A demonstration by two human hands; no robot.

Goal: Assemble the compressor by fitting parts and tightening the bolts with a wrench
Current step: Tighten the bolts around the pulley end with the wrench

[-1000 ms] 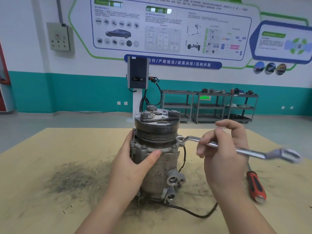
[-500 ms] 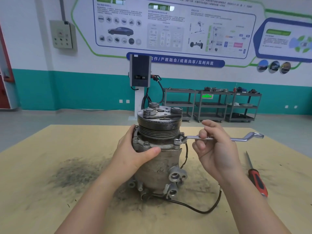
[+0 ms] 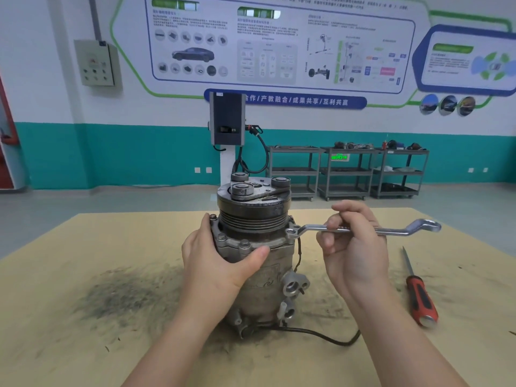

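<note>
An automotive training workshop — car-systems wall posters (image 3: 282, 46), parts-laden steel carts (image 3: 374, 171), grimy workbench (image 3: 83, 275).

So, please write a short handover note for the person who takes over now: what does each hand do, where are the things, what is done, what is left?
Left hand: grips the compressor body, which stands upright on the table.
Right hand: holds the wrench by its shank, ring end at a flange bolt on the compressor's right side.
Screwdriver: lies on the table at the right, untouched.
Done: pulley and flange bolts are fitted.
Left: tighten this bolt; whether the other bolts are tight cannot be told.
</note>
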